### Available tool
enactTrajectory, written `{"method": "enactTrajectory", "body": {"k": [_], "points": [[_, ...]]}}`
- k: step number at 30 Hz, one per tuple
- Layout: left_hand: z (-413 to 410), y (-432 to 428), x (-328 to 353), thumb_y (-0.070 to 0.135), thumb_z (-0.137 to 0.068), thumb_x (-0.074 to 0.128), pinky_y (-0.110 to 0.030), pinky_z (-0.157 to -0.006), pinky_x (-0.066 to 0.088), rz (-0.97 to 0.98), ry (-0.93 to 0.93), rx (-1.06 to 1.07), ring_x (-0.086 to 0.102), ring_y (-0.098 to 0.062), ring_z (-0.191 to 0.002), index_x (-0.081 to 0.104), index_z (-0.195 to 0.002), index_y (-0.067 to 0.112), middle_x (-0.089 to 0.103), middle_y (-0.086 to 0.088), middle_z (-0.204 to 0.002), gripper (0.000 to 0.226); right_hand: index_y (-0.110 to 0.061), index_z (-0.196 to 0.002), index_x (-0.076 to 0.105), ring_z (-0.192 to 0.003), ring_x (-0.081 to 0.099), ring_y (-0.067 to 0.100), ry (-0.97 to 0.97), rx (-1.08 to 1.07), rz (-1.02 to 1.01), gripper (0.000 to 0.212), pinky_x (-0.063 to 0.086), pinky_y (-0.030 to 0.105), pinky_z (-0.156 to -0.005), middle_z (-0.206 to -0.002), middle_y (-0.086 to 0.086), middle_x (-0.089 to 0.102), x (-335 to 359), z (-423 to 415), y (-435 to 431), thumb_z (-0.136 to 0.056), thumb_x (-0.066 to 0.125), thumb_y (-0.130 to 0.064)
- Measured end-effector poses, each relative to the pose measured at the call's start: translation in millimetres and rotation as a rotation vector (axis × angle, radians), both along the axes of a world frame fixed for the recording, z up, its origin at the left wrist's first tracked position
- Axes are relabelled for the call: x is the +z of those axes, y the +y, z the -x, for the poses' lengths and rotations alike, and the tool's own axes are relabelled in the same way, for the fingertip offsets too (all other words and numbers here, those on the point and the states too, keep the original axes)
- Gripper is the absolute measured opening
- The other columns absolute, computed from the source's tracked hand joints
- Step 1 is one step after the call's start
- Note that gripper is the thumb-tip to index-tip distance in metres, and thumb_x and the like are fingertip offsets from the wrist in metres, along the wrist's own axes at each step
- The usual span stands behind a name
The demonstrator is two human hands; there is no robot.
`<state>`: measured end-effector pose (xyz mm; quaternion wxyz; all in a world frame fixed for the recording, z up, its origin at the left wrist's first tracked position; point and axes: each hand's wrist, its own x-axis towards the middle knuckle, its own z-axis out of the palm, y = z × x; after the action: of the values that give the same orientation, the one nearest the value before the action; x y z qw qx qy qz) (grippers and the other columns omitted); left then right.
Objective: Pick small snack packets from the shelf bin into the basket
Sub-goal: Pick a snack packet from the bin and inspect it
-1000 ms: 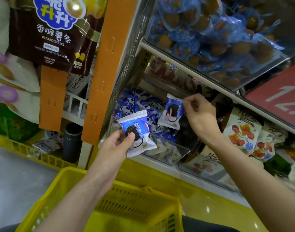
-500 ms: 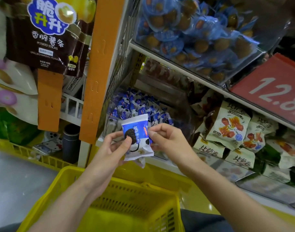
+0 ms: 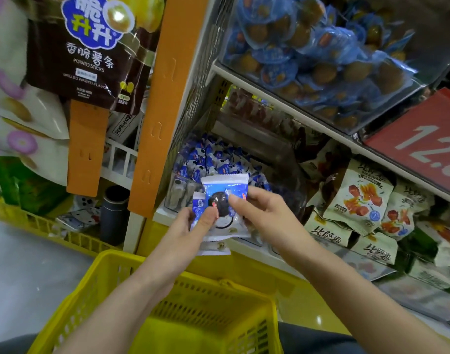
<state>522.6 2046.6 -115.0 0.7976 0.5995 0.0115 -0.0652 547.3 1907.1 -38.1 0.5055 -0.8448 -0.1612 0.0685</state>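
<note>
Blue-and-white snack packets now number 2 in the hands. 1 second ago the right hand was lifting a packet out of the shelf bin while the left hand held another apart from it. Since then the right hand has carried its packet across and laid it over the other. The front packet now overlaps the rear packet, whose lower edge and left side peek out.

The left hand grips the stack with its thumb pressed on the front packet's face. The right hand pinches the same packet from the other side, thumb in front and fingers behind. Both packets hang in the air just in front of the bin, above the far rim of the yellow basket. No packet shows in the visible part of the basket.

My reading is that the pick is being gathered into 1 hand, probably to free the right hand for more or to drop both together. Many packets remain in the bin.
</note>
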Motion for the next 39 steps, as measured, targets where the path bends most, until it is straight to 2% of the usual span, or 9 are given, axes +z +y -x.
{"method": "enactTrajectory", "body": {"k": [3,5,8,10,16,21,26,34,39], "points": [[-5,2,-3,0.047,-0.089,0.042,-0.012,-0.063,0.040,0.011,-0.035,0.050,0.051,0.015,-0.061,0.053,-0.094,0.029,0.056,0.029,-0.064,0.022,-0.021,-0.093,0.068,-0.079,0.067,0.014,0.017,-0.106,-0.064,0.016,0.055,0.040,-0.076,-0.089,0.002,0.074,9,-7,-3,-0.091,0.055,-0.030],[-8,3,-4,0.037,-0.095,0.040,-0.004,-0.054,0.041,0.033,-0.050,0.085,0.051,0.016,-0.054,0.053,-0.096,0.025,0.055,0.031,-0.055,0.017,-0.023,-0.096,0.068,-0.088,0.068,0.029,-0.040,-0.197,-0.082,0.017,0.052,0.049,-0.084,-0.096,0.010,0.072,17,-18,-11,-0.091,0.055,-0.034],[-9,3,-2,0.034,-0.095,0.041,-0.001,-0.050,0.039,0.051,-0.055,0.134,0.052,0.016,-0.054,0.053,-0.094,0.021,0.056,0.030,-0.054,0.018,-0.006,-0.098,0.061,-0.086,0.060,0.040,-0.290,-0.409,0.073,0.026,0.048,0.044,-0.073,-0.096,0.021,0.067,26,-50,-26,-0.092,0.054,-0.031],[-9,4,-2,0.036,-0.095,0.041,-0.001,-0.051,0.039,0.046,-0.056,0.139,0.052,0.016,-0.056,0.053,-0.095,0.022,0.057,0.030,-0.057,0.019,-0.005,-0.105,0.057,-0.081,0.057,0.027,-0.361,-0.520,0.344,0.025,0.039,0.030,-0.067,-0.103,0.016,0.065,25,-75,-35,-0.093,0.053,-0.027],[-9,5,-5,0.038,-0.093,0.043,-0.001,-0.053,0.041,0.071,-0.047,0.137,0.054,0.019,-0.060,0.056,-0.102,0.023,0.060,0.018,-0.078,0.021,-0.011,-0.118,0.053,-0.095,0.059,0.026,-0.213,-0.422,0.985,0.028,0.048,0.034,-0.075,-0.111,0.011,0.061,3,-108,-46,-0.093,0.054,-0.025],[-11,3,-3,0.035,-0.095,0.042,0.001,-0.049,0.038,0.079,-0.047,0.123,0.053,0.018,-0.056,0.054,-0.097,0.019,0.060,0.027,-0.058,0.020,-0.013,-0.120,0.053,-0.090,0.059,0.021,-0.052,-0.316,1.273,0.033,0.047,0.030,-0.070,-0.106,0.006,0.061,7,-121,-41,-0.091,0.057,-0.029],[-11,1,-1,0.033,-0.096,0.041,-0.001,-0.047,0.039,0.101,-0.047,0.127,0.053,0.016,-0.051,0.052,-0.093,0.018,0.055,0.028,-0.047,0.018,-0.011,-0.108,0.058,-0.084,0.060,0.019,0.043,-0.297,1.302,0.026,0.047,0.028,-0.065,-0.101,0.006,0.062,2,-137,-39,-0.088,0.061,-0.027],[-13,3,-1,0.034,-0.094,0.043,-0.002,-0.048,0.040,0.131,-0.040,0.129,0.057,0.016,-0.059,0.054,-0.098,0.019,0.063,0.027,-0.059,0.019,-0.010,-0.088,0.060,-0.078,0.060,0.021,-0.015,-0.501,0.899,0.017,0.047,0.032,-0.067,-0.086,0.009,0.061,-30,-156,-40,-0.087,0.063,-0.027],[-13,1,0,0.031,-0.096,0.042,0.000,-0.047,0.037,0.112,-0.053,0.143,0.053,0.016,-0.049,0.051,-0.090,0.019,0.056,0.028,-0.048,0.015,-0.014,-0.076,0.053,-0.076,0.054,0.020,-0.031,-0.484,0.967,0.020,0.039,0.030,-0.064,-0.078,0.005,0.055,-37,-153,-43,-0.086,0.065,-0.027]]}}
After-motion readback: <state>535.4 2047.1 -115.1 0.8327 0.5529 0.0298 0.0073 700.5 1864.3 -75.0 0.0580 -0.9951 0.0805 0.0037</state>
